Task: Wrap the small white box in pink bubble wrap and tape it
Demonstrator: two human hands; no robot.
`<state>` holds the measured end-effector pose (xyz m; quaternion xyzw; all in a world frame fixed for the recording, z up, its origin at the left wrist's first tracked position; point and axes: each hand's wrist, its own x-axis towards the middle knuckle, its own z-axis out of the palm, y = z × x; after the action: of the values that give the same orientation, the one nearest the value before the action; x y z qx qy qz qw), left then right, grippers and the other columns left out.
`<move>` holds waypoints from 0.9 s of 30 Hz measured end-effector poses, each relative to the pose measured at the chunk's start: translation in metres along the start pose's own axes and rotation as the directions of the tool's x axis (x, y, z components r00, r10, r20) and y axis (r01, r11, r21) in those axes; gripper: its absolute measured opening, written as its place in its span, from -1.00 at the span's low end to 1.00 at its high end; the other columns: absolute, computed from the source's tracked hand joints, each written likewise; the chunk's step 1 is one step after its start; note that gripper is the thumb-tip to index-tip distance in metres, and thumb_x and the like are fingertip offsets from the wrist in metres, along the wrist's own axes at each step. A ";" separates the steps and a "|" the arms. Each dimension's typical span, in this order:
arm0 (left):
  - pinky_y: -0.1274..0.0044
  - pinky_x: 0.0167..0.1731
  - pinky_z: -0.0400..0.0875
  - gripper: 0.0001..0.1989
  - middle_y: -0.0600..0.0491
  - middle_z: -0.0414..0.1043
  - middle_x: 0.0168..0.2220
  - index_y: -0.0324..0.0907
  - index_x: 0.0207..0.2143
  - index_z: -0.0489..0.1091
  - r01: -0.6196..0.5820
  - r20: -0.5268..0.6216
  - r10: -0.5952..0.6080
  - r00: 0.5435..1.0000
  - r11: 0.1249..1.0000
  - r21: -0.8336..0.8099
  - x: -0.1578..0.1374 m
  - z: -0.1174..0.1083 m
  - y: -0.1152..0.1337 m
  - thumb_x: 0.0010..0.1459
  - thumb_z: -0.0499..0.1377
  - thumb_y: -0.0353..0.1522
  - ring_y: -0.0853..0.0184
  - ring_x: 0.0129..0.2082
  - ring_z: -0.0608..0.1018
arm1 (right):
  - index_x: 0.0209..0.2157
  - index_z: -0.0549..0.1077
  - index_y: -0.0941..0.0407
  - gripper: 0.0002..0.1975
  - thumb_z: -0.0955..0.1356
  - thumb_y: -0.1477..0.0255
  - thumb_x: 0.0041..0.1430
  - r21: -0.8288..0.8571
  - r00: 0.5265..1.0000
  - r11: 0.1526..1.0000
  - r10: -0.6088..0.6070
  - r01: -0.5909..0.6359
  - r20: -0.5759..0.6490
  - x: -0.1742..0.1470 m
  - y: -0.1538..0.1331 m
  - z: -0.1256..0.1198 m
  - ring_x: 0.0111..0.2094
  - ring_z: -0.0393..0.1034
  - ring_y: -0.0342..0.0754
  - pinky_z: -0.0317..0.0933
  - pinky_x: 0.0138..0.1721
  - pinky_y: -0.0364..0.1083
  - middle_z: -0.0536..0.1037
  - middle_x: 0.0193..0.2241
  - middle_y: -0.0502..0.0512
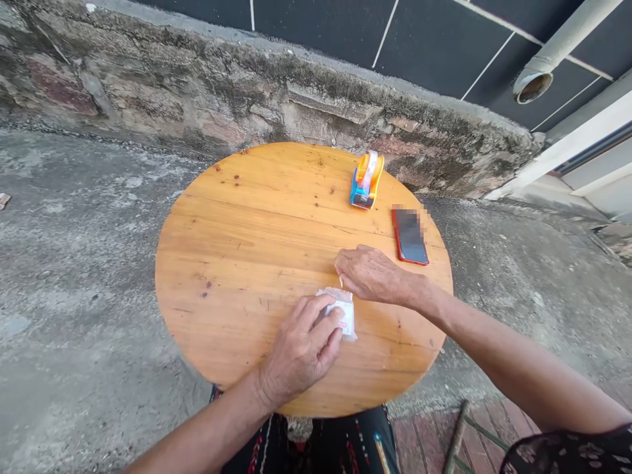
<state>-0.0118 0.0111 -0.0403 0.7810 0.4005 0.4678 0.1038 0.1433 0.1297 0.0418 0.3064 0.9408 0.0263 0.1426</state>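
A small, flat white packet [347, 318], wrapped in clear plastic or tape, lies on the round wooden table [237, 243]. My left hand [307, 339] has its fingers bent over the packet, holding it down against the wood. Just beyond the packet's far edge is my right hand [368, 271], with its fingers curled closed. A small pale bit shows under those fingertips, but what they pinch is hidden.
A blue and yellow tape dispenser [366, 181] stands near the table's far edge. To its right lies a phone in a red case [411, 237]. A rough stone wall [276, 108] rises behind the table, and a pipe [548, 69] juts out at upper right.
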 end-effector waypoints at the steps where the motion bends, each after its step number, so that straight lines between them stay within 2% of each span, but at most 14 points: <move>1: 0.38 -0.13 0.40 -0.72 -0.13 0.35 -0.08 -0.26 -0.08 0.34 -0.001 0.001 0.001 1.000 1.000 0.002 0.000 0.000 0.000 0.11 0.15 -0.54 0.23 -0.11 0.39 | -0.35 0.40 0.22 -0.81 0.18 0.57 0.21 -0.003 1.000 1.000 -0.001 0.001 -0.006 0.000 -0.001 -0.002 -0.39 0.31 -0.06 -0.01 -0.32 -0.08 0.51 -0.33 0.20; 6: 0.36 -0.12 0.40 -0.72 -0.13 0.35 -0.06 -0.25 -0.09 0.34 0.001 0.010 -0.001 1.000 1.000 0.008 0.000 0.000 0.001 0.11 0.14 -0.53 0.23 -0.12 0.39 | -0.40 0.41 0.20 -0.83 0.20 0.57 0.16 0.093 0.999 0.995 0.032 -0.034 0.030 -0.001 -0.003 -0.010 -0.48 0.24 -0.11 -0.03 -0.35 -0.10 0.51 -0.44 0.13; 10: 0.37 -0.12 0.40 -0.72 -0.12 0.34 -0.06 -0.23 -0.09 0.35 0.001 -0.003 -0.001 1.000 1.000 0.004 0.000 0.000 0.001 0.12 0.14 -0.53 0.23 -0.12 0.40 | -0.39 0.41 0.16 -0.86 0.22 0.55 0.13 0.222 0.998 0.973 0.067 -0.063 -0.008 -0.003 -0.002 -0.011 -0.51 0.21 -0.12 -0.09 -0.44 -0.14 0.46 -0.54 0.04; 13: 0.36 -0.12 0.40 -0.72 -0.12 0.34 -0.07 -0.23 -0.09 0.35 -0.002 -0.013 0.002 1.000 1.000 0.007 0.000 0.000 0.000 0.11 0.14 -0.53 0.22 -0.12 0.40 | -0.27 0.41 0.15 -0.83 0.23 0.56 0.12 0.273 0.997 0.960 0.075 -0.065 -0.025 -0.003 -0.002 -0.012 -0.50 0.24 -0.11 -0.07 -0.46 -0.15 0.48 -0.52 0.03; 17: 0.37 -0.12 0.40 -0.73 -0.12 0.34 -0.07 -0.23 -0.10 0.36 -0.003 -0.018 0.003 1.000 1.000 0.012 0.000 0.001 0.000 0.11 0.15 -0.53 0.24 -0.13 0.40 | -0.04 0.35 0.15 -0.65 0.21 0.60 0.12 0.308 0.993 0.947 0.111 -0.096 -0.034 -0.004 -0.005 -0.014 -0.42 0.34 -0.08 0.02 -0.42 -0.16 0.53 -0.44 0.06; 27: 0.39 -0.16 0.43 -0.77 -0.08 0.36 -0.08 -0.18 -0.14 0.37 0.016 -0.018 -0.016 1.000 1.000 0.013 0.001 0.001 0.001 0.13 0.13 -0.51 0.26 -0.16 0.42 | -0.02 0.36 0.15 -0.66 0.20 0.58 0.17 0.369 0.986 0.927 0.121 -0.072 -0.113 -0.016 -0.006 -0.008 -0.32 0.43 -0.03 0.16 -0.29 -0.10 0.56 -0.35 0.10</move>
<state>-0.0103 0.0116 -0.0394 0.7743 0.4107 0.4713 0.0986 0.1498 0.1161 0.0526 0.3710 0.9205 -0.1211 0.0188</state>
